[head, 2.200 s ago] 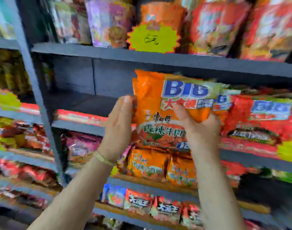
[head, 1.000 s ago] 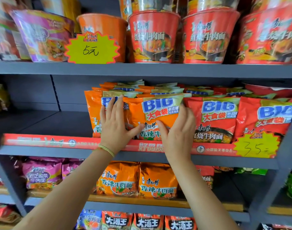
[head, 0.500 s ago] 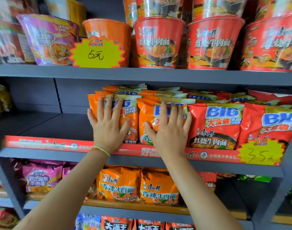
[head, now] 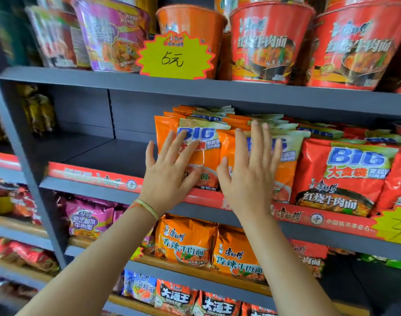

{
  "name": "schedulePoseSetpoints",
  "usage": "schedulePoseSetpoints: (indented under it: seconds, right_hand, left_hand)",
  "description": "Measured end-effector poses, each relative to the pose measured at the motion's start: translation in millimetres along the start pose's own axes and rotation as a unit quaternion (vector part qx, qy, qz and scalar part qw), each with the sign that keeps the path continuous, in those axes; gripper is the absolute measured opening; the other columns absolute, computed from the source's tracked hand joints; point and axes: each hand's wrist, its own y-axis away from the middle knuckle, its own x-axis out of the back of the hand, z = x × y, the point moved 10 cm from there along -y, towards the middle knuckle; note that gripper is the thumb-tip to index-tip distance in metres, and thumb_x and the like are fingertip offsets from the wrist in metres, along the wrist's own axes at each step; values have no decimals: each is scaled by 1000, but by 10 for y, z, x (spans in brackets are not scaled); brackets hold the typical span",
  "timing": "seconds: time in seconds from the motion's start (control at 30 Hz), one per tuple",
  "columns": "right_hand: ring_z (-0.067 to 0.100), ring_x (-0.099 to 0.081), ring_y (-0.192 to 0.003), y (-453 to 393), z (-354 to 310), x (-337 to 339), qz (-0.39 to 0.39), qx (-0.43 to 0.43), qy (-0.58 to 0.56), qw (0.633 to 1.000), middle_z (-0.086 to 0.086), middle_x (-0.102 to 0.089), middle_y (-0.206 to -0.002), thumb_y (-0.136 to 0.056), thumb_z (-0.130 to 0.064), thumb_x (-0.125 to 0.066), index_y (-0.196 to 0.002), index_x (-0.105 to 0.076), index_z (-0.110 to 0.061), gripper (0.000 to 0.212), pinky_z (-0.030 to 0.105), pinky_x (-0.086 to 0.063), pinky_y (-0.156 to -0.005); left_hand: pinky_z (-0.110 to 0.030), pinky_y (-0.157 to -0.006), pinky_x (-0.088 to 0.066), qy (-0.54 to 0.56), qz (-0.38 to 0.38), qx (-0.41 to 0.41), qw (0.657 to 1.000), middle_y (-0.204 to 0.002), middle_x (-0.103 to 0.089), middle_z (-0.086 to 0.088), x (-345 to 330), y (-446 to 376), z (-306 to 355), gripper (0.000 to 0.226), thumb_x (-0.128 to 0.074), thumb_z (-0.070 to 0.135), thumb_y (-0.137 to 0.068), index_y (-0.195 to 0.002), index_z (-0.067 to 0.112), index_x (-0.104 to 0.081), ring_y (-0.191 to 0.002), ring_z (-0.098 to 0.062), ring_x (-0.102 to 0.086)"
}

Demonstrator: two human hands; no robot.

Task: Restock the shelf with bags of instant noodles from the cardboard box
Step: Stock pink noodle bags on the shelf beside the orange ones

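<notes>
My left hand (head: 170, 174) is spread flat, fingers (head: 167, 144) straight and fanned, in front of the left orange noodle bag (head: 204, 153). I cannot tell whether the fingertips touch the bag or stand just off it. My right hand (head: 249, 176) is likewise flat and open, fingers straight, in front of the right orange noodle bag (head: 286, 165); contact is equally unclear. Neither hand grips anything.

Both orange bags stand upright at the near edge of the middle shelf (head: 99, 185), side by side and touching, behind the red price strip (head: 92, 176). More orange bags are stacked behind them, farther in. To the right, just beside the right orange bag, stands a red noodle bag (head: 345, 174). The shelf portion left of the orange bags holds no bags.

The shelf above carries noodle bowls (head: 268, 42) and a yellow price tag (head: 174, 55) marked 5. The shelf below holds smaller orange packs (head: 186, 242).
</notes>
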Motion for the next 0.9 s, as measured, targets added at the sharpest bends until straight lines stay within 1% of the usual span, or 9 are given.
schedulePoseSetpoints:
  seconds: [0.1, 0.17, 0.23, 0.3, 0.4, 0.47, 0.57, 0.73, 0.9]
  right_hand:
    - [34, -55, -121, 97, -538, 83, 51, 63, -132, 988, 18, -62, -123, -91, -14, -58, -110, -67, -4, 23, 49, -37, -109]
    - [28, -62, -82, 168, -935, -8, 25, 98, -221, 970, 10, -67, -86, -89, -10, -58, -89, -68, -5, 11, 42, -49, -76]
    - [27, -53, -55, 267, -1373, -289, -59, 103, -301, 946, 5, -56, -59, -88, -11, -56, -79, -64, -8, 13, 39, -42, -51]
    - [33, -54, -53, 466, -1911, -688, -174, 92, -351, 915, 5, -56, -55, -88, -21, -50, -80, -63, -12, 18, 38, -40, -44]
    - [37, -62, -71, 1046, -3042, -1231, -377, 134, -371, 838, 10, -67, -72, -92, -29, -48, -89, -66, -16, 22, 42, -45, -56]
    - [37, -62, -81, 1522, -3897, -1402, -469, 198, -370, 777, 13, -68, -81, -95, -25, -52, -92, -67, -16, 17, 43, -45, -65]
    - [36, -62, -85, 2242, -5223, -1394, -523, 300, -383, 700, 11, -68, -81, -95, -24, -53, -90, -64, -16, 15, 43, -44, -67]
    - [21, -62, -94, 3444, -7354, -880, -569, 402, -450, 558, -3, -67, -95, -95, -23, -53, -94, -65, -22, 12, 39, -48, -80]
    - [24, -59, -107, 4536, -8913, -263, -598, 463, -491, 432, 6, -62, -109, -92, -14, -57, -113, -66, -13, 24, 36, -46, -94]
  left_hand:
    - [-48, -102, -39, 25, 103, 22, 994, -131, -58, -9, 430, 286, -251, 38, -52, 32, -92, -124, 14, -62, -120, -28, -53]
    - [-40, -78, -49, 60, 118, 69, 989, -104, -66, -5, 614, 530, -574, 27, -52, 25, -90, -106, 11, -68, -91, -26, -62]
    - [-37, -63, -51, 58, 70, 152, 984, -84, -69, 0, 697, 857, -1004, 28, -47, 30, -88, -95, 18, -71, -74, -25, -65]
    - [-37, -62, -51, 34, -38, 231, 972, -79, -69, 2, 714, 1315, -1489, 28, -46, 37, -88, -92, 24, -70, -75, -25, -66]
    - [-35, -76, -51, -6, -238, 357, 903, -99, -70, 2, 760, 2438, -2388, 22, -51, 34, -96, -104, 25, -69, -94, -24, -66]
    - [-33, -82, -52, -28, -295, 470, 832, -110, -69, -2, 1061, 3404, -2971, 29, -49, 37, -97, -114, 21, -67, -103, -25, -66]
    - [-37, -88, -54, 5, -210, 631, 747, -114, -69, -10, 1877, 4745, -3535, 41, -47, 40, -94, -116, 13, -68, -105, -29, -66]
    - [-41, -73, -55, -182, -38, 694, 696, -89, -72, -7, 3513, 6525, -3926, 50, -36, 46, -81, -90, 14, -73, -87, -29, -68]
    - [-41, -62, -53, -285, -55, 769, 569, -75, -67, -4, 4432, 8130, -4145, 35, -40, 39, -76, -74, 19, -69, -74, -31, -67]
